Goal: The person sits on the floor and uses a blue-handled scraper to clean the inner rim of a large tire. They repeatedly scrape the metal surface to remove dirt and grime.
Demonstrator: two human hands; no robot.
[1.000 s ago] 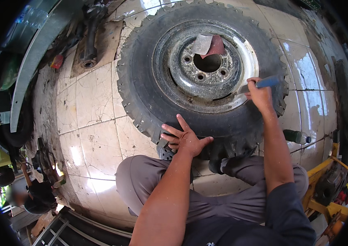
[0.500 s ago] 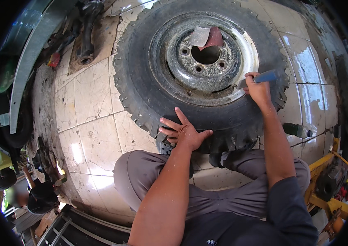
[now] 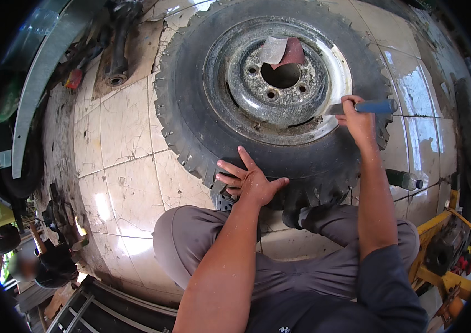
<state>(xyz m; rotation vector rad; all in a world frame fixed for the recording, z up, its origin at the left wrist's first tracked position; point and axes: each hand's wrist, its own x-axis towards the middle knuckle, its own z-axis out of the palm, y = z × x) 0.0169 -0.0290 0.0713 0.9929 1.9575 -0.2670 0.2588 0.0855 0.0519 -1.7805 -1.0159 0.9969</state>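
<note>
A black, knobbly tyre (image 3: 188, 105) lies flat on the floor in front of me, mounted on a worn steel wheel rim (image 3: 271, 114). My right hand (image 3: 360, 126) is closed round a scraper (image 3: 378, 106) with a blue handle. Its flat metal blade points left, at the rim's right edge, where a band looks paler than the rest; whether it touches I cannot tell. My left hand (image 3: 253, 182) rests on the tyre's near sidewall, open with fingers spread. Two pieces of sandpaper, one reddish (image 3: 295, 54) and one greyish (image 3: 273, 51), lie overlapping beside the hub hole.
A green bottle (image 3: 403, 178) lies on the tiled floor (image 3: 121, 139) to the right of the tyre. Beyond it stands a yellow metal frame (image 3: 434, 227). Greasy metal parts (image 3: 118, 53) lie at the far left, near a long grey metal strip (image 3: 38, 77).
My right hand has shifted slightly to the right, drawing the scraper outward, and its handle now lies more level. My left hand stays in place on the tyre.
</note>
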